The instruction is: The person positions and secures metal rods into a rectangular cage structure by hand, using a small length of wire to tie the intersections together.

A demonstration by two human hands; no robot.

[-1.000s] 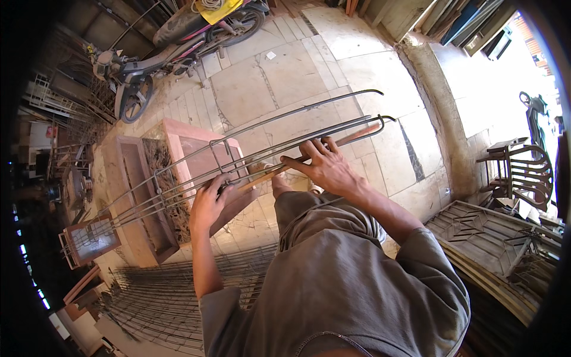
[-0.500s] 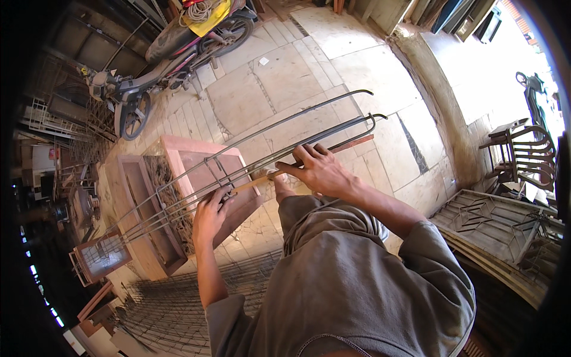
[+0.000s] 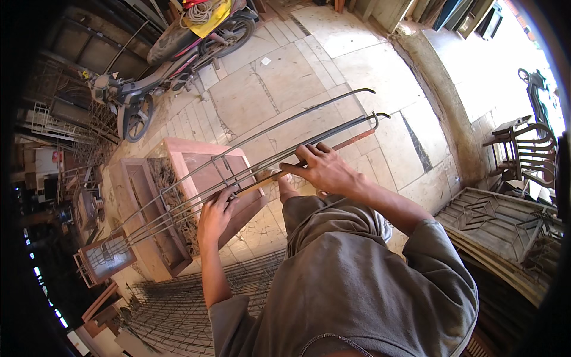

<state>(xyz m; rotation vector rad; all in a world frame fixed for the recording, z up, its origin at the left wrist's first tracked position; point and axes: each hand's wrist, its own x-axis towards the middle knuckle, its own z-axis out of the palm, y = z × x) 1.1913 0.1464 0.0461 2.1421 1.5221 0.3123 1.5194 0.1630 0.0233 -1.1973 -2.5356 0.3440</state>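
The left hand (image 3: pixel 215 217) is gripping the near bars of a long steel rebar cage (image 3: pixel 351 124), its fingers curling over them beside a rectangular stirrup (image 3: pixel 224 171). The right hand (image 3: pixel 324 168) is lying farther along the same side, its fingers bending over the bars and its grip closing on a narrow flat strip (image 3: pixel 355 140), which is running along the cage's near edge between the hands and showing reddish beyond the right one. The cage is slanting across the view in front of the person, its bent bar ends pointing to the right and its other end reaching past a pinkish wooden frame (image 3: pixel 205 146); whether it is resting on that wood, one cannot tell. The tiled floor (image 3: pixel 238 98) is showing beneath the hooked ends. Below the left forearm, a spread of thin steel rods (image 3: pixel 205 297) is lying low. A motorcycle (image 3: pixel 169 68) is standing at the upper left, carrying a yellow sheet (image 3: pixel 209 25) and a coiled rope (image 3: pixel 196 13), while a wooden chair (image 3: pixel 530 153) is standing at the far right, near a lattice panel (image 3: pixel 488 223).
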